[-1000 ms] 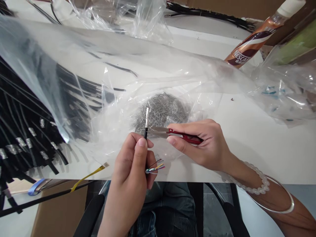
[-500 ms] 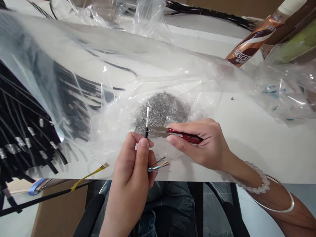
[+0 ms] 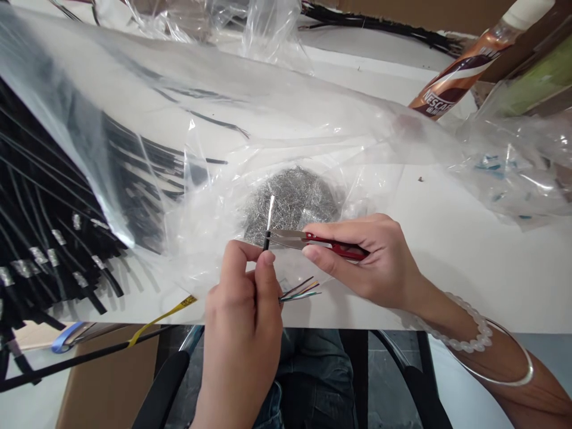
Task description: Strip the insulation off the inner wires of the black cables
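Note:
My left hand [image 3: 243, 325] pinches a thin black cable [image 3: 267, 239] between thumb and fingers; a silvery shield strand [image 3: 270, 208] sticks up from its top, and coloured inner wires [image 3: 300, 290] fan out to the right below my fingers. My right hand [image 3: 370, 262] grips red-handled thread snips [image 3: 313, 240], blades pointing left and touching the cable just above my left thumb. Behind them lies a grey heap of cut shield strands [image 3: 292, 199] on clear plastic.
A clear plastic bag [image 3: 134, 131] full of black cables [image 3: 49, 238] covers the left of the white table [image 3: 469, 256]. A brown coffee bottle [image 3: 465, 65] lies at the back right beside crumpled plastic [image 3: 527, 161]. A yellow tape [image 3: 161, 319] hangs at the table's front edge.
My left hand has turned the cable slightly: the silvery strand now leans to the right and the coloured wires have swung further right. The snips stay at the cable.

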Demonstrator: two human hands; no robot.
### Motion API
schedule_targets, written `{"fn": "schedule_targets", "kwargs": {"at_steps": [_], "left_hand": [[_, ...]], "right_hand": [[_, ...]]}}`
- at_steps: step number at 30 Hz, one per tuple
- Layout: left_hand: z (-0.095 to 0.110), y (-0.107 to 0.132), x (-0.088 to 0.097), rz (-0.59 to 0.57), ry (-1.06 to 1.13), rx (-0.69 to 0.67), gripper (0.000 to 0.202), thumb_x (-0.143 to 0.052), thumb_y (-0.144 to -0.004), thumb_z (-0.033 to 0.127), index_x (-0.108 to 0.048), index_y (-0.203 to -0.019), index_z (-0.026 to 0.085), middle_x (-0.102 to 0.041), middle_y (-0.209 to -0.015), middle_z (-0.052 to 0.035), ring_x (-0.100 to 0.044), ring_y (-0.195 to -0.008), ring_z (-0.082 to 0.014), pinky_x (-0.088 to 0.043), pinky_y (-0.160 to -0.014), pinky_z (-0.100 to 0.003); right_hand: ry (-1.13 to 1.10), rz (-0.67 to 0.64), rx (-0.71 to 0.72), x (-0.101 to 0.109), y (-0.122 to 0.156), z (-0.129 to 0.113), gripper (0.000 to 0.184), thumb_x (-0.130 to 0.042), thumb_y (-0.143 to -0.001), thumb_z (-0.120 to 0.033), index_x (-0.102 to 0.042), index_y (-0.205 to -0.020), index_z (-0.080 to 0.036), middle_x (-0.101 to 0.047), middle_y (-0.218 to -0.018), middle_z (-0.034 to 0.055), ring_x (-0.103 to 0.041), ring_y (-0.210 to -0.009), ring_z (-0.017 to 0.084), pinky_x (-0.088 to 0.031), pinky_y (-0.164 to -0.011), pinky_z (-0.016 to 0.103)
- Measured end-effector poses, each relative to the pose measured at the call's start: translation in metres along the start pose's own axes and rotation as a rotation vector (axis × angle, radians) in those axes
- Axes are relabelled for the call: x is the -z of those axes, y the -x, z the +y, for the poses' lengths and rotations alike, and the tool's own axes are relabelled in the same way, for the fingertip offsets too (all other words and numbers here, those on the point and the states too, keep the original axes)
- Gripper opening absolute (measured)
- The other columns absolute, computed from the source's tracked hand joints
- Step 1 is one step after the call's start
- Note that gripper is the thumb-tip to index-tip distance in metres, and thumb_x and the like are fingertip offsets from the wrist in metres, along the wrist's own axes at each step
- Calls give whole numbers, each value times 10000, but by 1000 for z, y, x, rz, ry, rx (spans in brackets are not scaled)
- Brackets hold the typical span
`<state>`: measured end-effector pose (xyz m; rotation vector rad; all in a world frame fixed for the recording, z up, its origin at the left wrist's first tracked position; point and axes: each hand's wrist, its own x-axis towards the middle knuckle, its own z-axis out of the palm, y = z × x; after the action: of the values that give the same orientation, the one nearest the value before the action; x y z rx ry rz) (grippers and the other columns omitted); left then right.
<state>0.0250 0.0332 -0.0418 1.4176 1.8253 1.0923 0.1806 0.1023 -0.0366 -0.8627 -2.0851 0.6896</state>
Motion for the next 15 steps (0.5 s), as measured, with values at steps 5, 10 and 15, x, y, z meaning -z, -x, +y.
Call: {"fn": "schedule_targets", "kwargs": {"at_steps": [5, 10, 15], "left_hand": [[-2, 0, 0, 61, -91, -39, 171, -415, -956, 310, -378, -822, 211, -411, -456, 99, -374, -372, -58, -289, -408, -202], [-2, -1, 0, 81, -146, -107, 158, -425, -946, 266, -373, -807, 210, -424, -445, 101, -376, -348, -61, -294, -391, -201], [-2, -2, -3, 99, -179, -134, 152, -426, -945, 251, -374, -810, 207, -438, -446, 99, -401, -338, -59, -286, -376, -203]], "right_hand": [[4, 2, 9, -1, -2, -1, 139, -650, -794, -167, -629, -673, -102, -447, -534, -40, -338, -480, 11, -308, -453, 117], [7, -4, 8, 0, -2, 0, 136, -648, -793, -160, -623, -674, -101, -451, -541, -42, -343, -483, 7, -306, -456, 111], [23, -6, -1, 1, -2, 0, 146, -651, -792, -161, -615, -664, -102, -435, -533, -44, -334, -484, 7, -300, -456, 112]]}}
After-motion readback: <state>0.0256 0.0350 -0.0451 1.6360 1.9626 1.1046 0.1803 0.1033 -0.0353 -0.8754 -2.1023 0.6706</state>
